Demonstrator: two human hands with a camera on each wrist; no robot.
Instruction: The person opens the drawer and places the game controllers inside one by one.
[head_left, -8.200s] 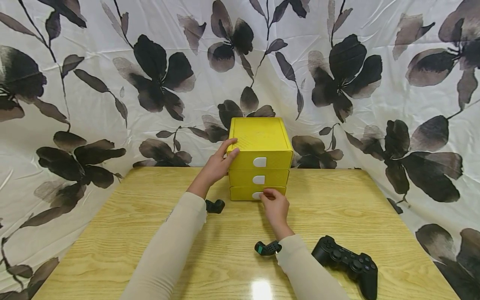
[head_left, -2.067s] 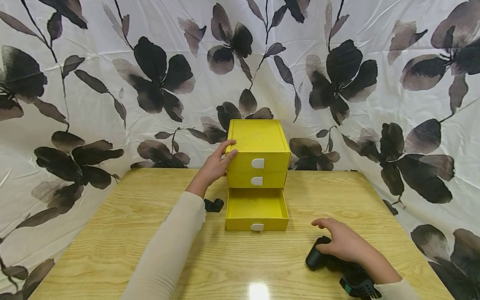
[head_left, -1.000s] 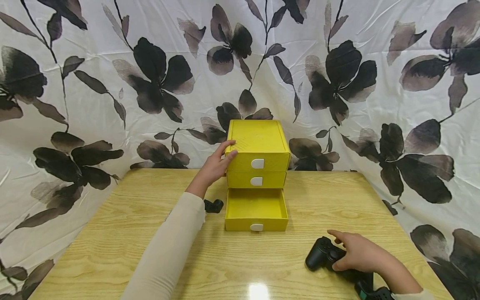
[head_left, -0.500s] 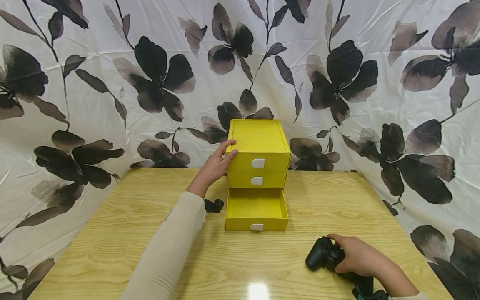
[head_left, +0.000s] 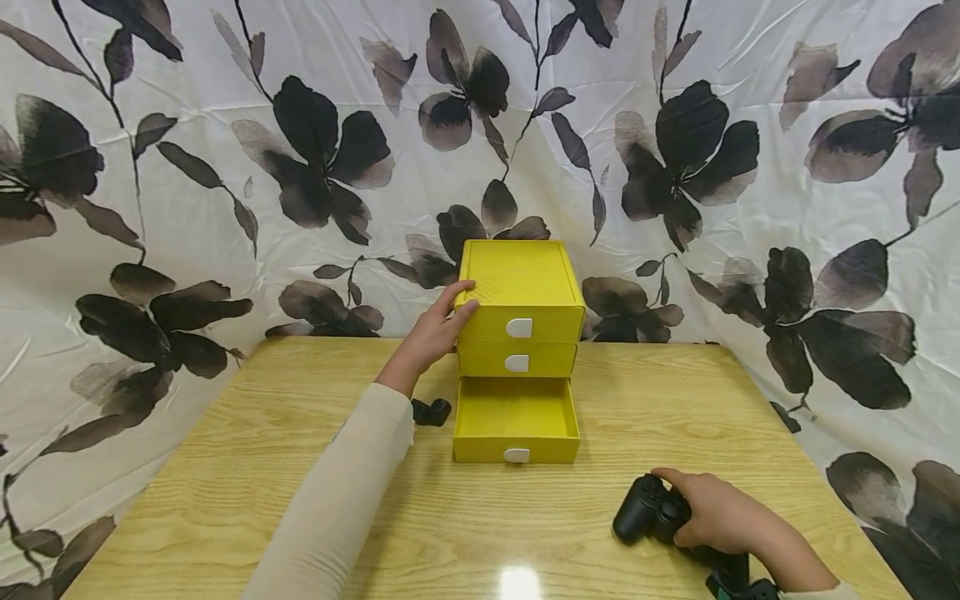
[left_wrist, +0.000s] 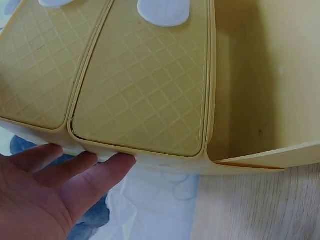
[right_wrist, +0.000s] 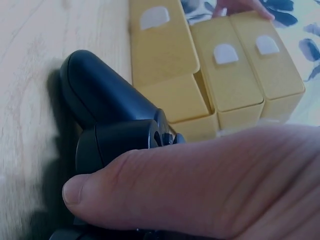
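Observation:
A yellow three-drawer box (head_left: 525, 275) stands toward the back of the table. Its bottom drawer (head_left: 480, 451) is pulled out with a bare inside showing, while the upper two are closed; each front has a white tab. My left hand (head_left: 431, 333) rests on the box's upper left corner, and the left wrist view shows extended fingers (left_wrist: 95, 182) against the side wall. At the front right, my right hand (head_left: 723, 512) grips a black game controller (head_left: 637, 508). In the right wrist view the thumb (right_wrist: 115, 187) lies across the controller; the far fingers are hidden.
The wooden table (head_left: 300, 492) meets a floral cloth (head_left: 585, 50) hung behind and along the sides. A black wrist camera (head_left: 432, 412) shows at my left wrist, another (head_left: 738, 587) at my right. The drawer juts toward me, left of the controller.
Since the earliest frame the bottom drawer has come out and my right hand has moved from its tab to the controller. Over the last second it closed round the controller; the left stayed put.

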